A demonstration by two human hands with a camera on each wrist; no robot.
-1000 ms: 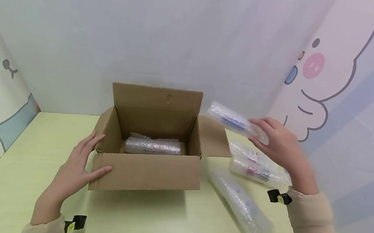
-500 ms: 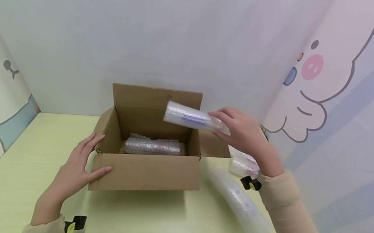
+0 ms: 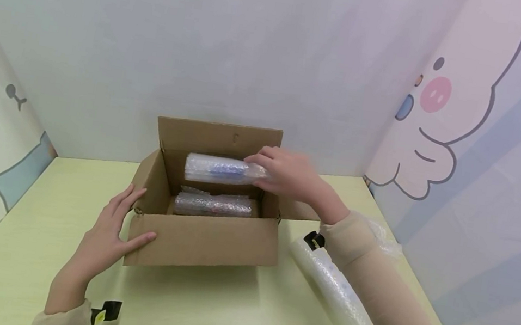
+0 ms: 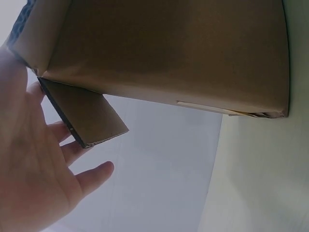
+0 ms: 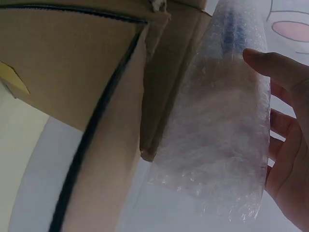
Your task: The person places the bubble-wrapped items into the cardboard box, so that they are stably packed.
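Note:
My right hand (image 3: 288,174) grips the right end of a bubble-wrapped roll (image 3: 220,170) with blue showing through. In the head view it appears level over the open cardboard box (image 3: 202,243). In the right wrist view the thumb lies on the bubble wrap (image 5: 217,111), with the fingers behind it. Another bubble-wrapped roll (image 3: 212,204) lies inside the box. My left hand (image 3: 102,235) rests spread at the box's front left corner, thumb on the front flap. The left wrist view shows its fingers extended behind a side flap (image 4: 84,113).
A bubble-wrapped package (image 3: 335,290) lies slanted on the pale yellow table (image 3: 240,319), right of the box. More bubble wrap (image 3: 382,233) shows partly behind my right sleeve. The box's right flap (image 3: 296,210) sticks outward. A pale curtain (image 3: 231,43) with cartoon figures stands behind.
My right hand has carried the blue-marked bubble-wrapped roll left from beyond the right flap to over the box, and levelled it. My left hand and the box stay in place.

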